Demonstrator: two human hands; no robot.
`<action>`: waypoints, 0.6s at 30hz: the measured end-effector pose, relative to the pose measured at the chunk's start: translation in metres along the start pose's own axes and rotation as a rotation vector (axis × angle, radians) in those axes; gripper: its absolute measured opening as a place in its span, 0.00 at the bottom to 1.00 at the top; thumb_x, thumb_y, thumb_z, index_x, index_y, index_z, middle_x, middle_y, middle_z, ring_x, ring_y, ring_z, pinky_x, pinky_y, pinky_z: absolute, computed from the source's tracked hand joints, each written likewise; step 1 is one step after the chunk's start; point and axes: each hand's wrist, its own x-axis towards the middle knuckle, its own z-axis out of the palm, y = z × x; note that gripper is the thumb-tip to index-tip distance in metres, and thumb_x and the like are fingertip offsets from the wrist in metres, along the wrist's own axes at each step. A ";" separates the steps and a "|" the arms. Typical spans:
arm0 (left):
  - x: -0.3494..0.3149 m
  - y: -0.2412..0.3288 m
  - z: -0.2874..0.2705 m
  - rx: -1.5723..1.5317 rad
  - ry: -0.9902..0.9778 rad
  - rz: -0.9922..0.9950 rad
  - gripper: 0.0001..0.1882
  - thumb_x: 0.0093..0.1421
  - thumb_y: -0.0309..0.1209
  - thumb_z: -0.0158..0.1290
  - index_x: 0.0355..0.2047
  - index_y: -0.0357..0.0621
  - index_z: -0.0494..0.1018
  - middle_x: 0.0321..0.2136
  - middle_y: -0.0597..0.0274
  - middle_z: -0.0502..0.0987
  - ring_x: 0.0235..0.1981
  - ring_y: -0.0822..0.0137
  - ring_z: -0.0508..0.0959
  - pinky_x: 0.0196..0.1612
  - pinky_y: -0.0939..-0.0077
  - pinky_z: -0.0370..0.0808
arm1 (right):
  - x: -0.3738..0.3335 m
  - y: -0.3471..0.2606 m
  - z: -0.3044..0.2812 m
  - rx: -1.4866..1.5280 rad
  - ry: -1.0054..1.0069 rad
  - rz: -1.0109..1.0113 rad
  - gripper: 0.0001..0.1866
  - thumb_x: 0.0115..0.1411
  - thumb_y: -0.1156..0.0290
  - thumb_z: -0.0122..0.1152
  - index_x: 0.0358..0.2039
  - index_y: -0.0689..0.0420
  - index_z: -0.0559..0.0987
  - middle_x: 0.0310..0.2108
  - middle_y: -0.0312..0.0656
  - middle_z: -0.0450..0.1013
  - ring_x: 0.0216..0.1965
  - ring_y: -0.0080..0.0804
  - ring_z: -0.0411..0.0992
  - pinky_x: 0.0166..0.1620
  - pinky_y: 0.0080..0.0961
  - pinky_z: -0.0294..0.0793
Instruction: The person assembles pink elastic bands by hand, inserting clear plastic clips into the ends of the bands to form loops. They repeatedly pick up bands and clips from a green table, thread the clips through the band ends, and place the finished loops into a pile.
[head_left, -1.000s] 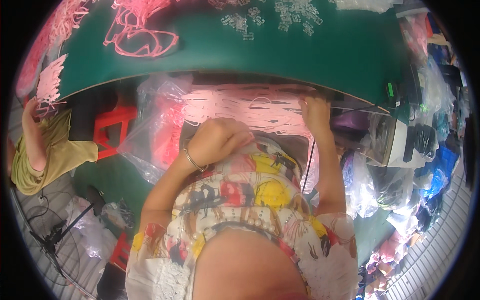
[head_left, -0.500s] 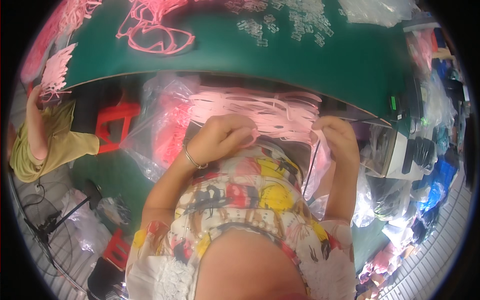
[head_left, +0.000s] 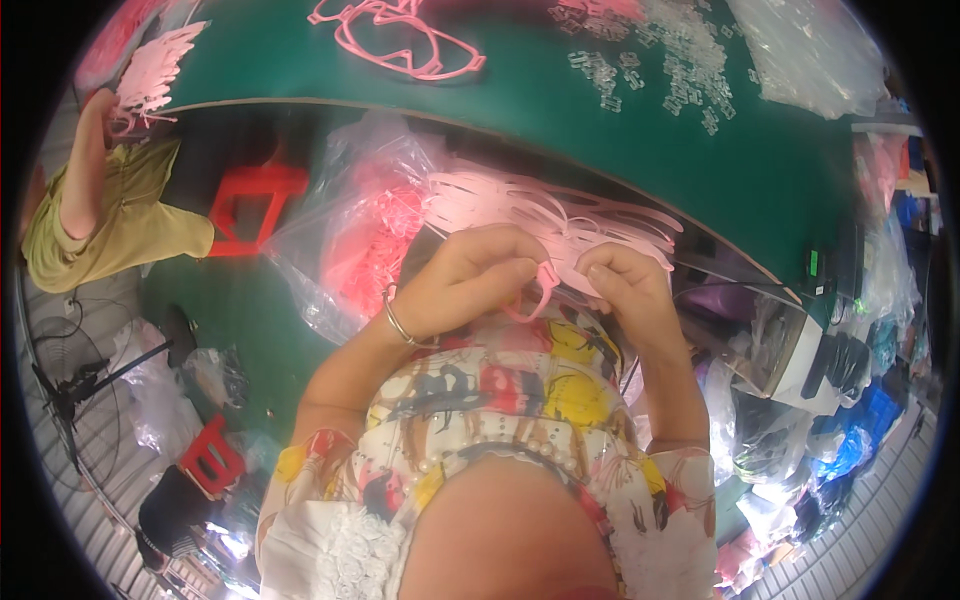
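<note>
My left hand [head_left: 480,275], with a bangle at its wrist, pinches a narrow pink strap [head_left: 541,303] that curls below the fingertips. Close beside it, my right hand [head_left: 632,285] is closed, thumb against fingers, on a paler pink strap [head_left: 572,268]. The fingertips of the two hands are a short way apart in front of my body. Just beyond them lies a loose bundle of long pale pink straps [head_left: 500,200], partly hidden by both hands. Left of the bundle, a clear plastic bag [head_left: 310,250] holds brighter pink pieces [head_left: 385,225].
The green table [head_left: 480,105] carries looped pink straps [head_left: 410,50], scattered clear plastic buckles [head_left: 690,65] and a clear bag [head_left: 815,55]. At left, a person in a yellow-green top [head_left: 120,210] holds pink strips [head_left: 155,75] near a red stool [head_left: 250,210]. Bags and a box [head_left: 790,355] stand right.
My right hand has moved left, from the bundle's right end to close beside my left hand. The view has shifted, so the table's things appear farther right and higher.
</note>
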 end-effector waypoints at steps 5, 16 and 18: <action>-0.001 -0.003 -0.005 -0.034 -0.014 -0.016 0.08 0.62 0.28 0.47 0.37 0.36 0.72 0.31 0.66 0.73 0.31 0.78 0.73 0.34 0.82 0.72 | 0.006 -0.003 0.001 0.050 -0.060 0.088 0.08 0.60 0.68 0.55 0.32 0.60 0.76 0.23 0.27 0.67 0.23 0.11 0.61 0.26 0.11 0.61; 0.002 -0.010 -0.010 -0.103 -0.067 -0.064 0.09 0.62 0.29 0.48 0.38 0.37 0.72 0.28 0.67 0.73 0.29 0.79 0.73 0.31 0.84 0.73 | 0.016 -0.012 0.002 -0.053 -0.101 0.144 0.08 0.61 0.69 0.55 0.30 0.60 0.76 0.21 0.27 0.67 0.21 0.12 0.62 0.23 0.12 0.62; 0.005 -0.012 -0.007 -0.135 -0.078 -0.062 0.08 0.62 0.29 0.47 0.38 0.37 0.72 0.28 0.67 0.73 0.29 0.79 0.73 0.31 0.84 0.73 | 0.017 -0.012 0.004 -0.058 -0.110 0.125 0.08 0.61 0.68 0.54 0.30 0.60 0.76 0.21 0.27 0.67 0.21 0.12 0.63 0.23 0.12 0.62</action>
